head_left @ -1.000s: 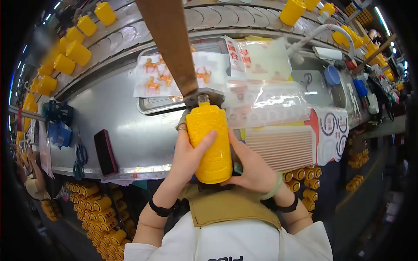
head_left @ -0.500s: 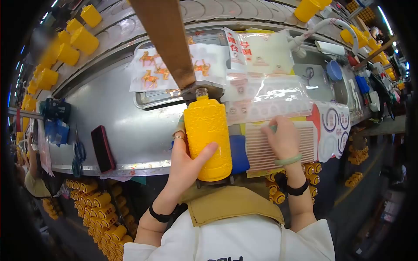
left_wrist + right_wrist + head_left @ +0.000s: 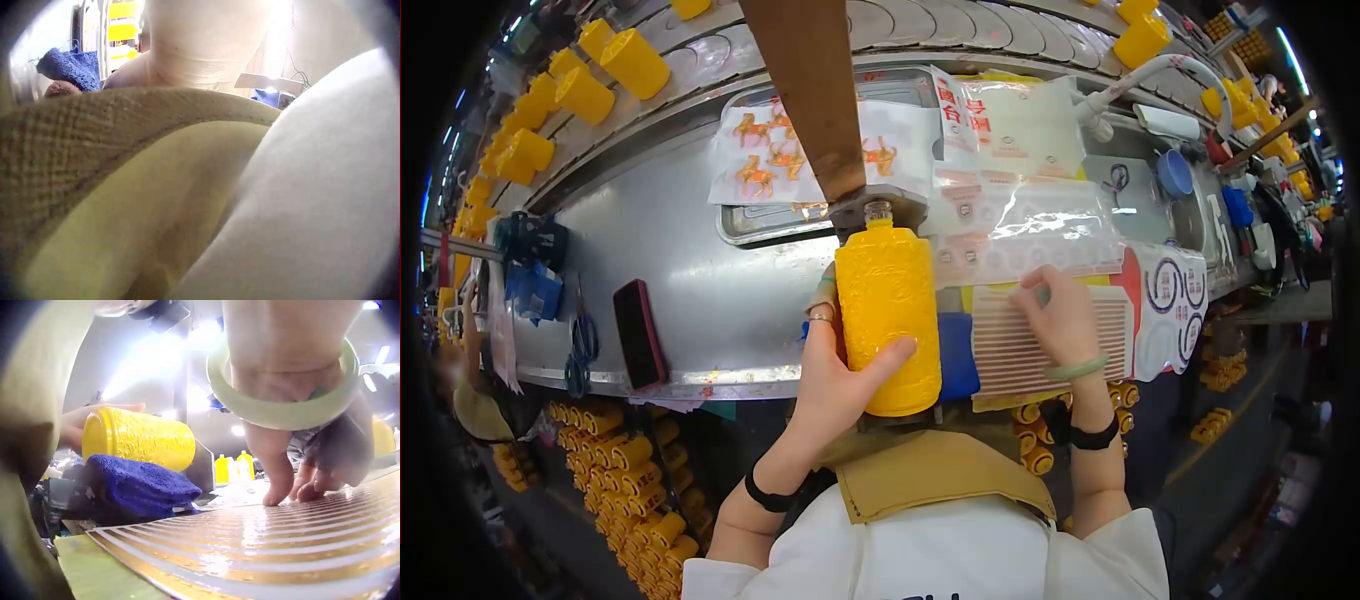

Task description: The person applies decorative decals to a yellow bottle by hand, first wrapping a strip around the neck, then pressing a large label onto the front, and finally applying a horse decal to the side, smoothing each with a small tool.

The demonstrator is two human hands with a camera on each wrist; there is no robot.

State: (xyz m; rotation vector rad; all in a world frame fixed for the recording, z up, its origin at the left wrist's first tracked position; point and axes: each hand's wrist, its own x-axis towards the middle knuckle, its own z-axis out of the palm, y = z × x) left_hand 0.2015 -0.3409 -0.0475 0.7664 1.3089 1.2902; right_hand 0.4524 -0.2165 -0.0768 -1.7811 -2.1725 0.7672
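In the head view a yellow embossed bottle [image 3: 890,320] lies with its clear neck at a dark metal holder [image 3: 905,205]. My left hand [image 3: 830,385] grips the bottle's left side, thumb across its front and the other fingers partly hidden behind. My right hand [image 3: 1064,320] is over a striped sheet [image 3: 1015,355], its fingers bent. In the right wrist view, the thumb and fingertips of this hand [image 3: 270,453] touch the striped sheet [image 3: 250,540], with a gap between them. The left wrist view shows only clothing and skin close up, not the left hand's work.
A blue cloth [image 3: 960,352] lies between bottle and striped sheet. Clear plastic sheets [image 3: 1030,225] and a tray with golden figures [image 3: 755,178] lie beyond. A brown beam [image 3: 810,90] rises above the holder. A phone [image 3: 640,335] and scissors [image 3: 580,350] are at left.
My right hand has left the bottle and moved right onto the striped sheet, uncovering the blue cloth. The left hand still holds the bottle, its thumb lying a little further across.
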